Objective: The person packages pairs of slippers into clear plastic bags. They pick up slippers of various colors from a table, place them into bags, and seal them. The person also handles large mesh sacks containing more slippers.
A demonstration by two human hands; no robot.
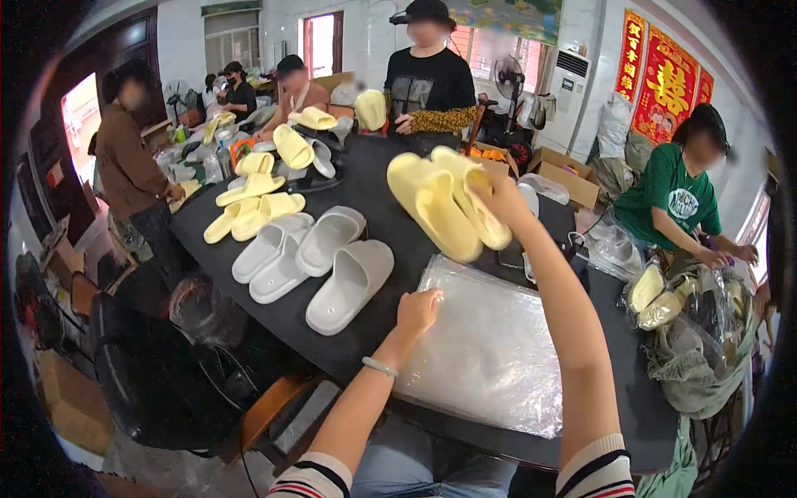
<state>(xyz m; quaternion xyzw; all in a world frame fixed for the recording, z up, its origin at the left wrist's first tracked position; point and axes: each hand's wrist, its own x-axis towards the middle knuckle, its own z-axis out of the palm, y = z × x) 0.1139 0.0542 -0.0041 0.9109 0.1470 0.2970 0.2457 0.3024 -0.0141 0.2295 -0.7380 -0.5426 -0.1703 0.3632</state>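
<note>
My right hand (496, 201) is closed on a pair of pale yellow slippers (436, 203), held up above the dark table. Its fingers grip them along their right side and are partly hidden. Nearer to me lies a flat stack of transparent plastic bags (490, 349). My left hand (418, 314), with a pale bangle at the wrist, is closed at the upper left edge of the top bag, thumb uppermost. To the left of that hand, several light grey slippers (349, 286) rest on the table, and behind them are several yellow slippers (259, 199).
A person in black (427, 83) stands across the dark table (374, 166). On the right, a person in green (685, 195) works beside bagged yellow slippers (660, 295) and a green sack (706, 390). Cardboard boxes (564, 178) stand behind. A black chair (154, 382) is at left.
</note>
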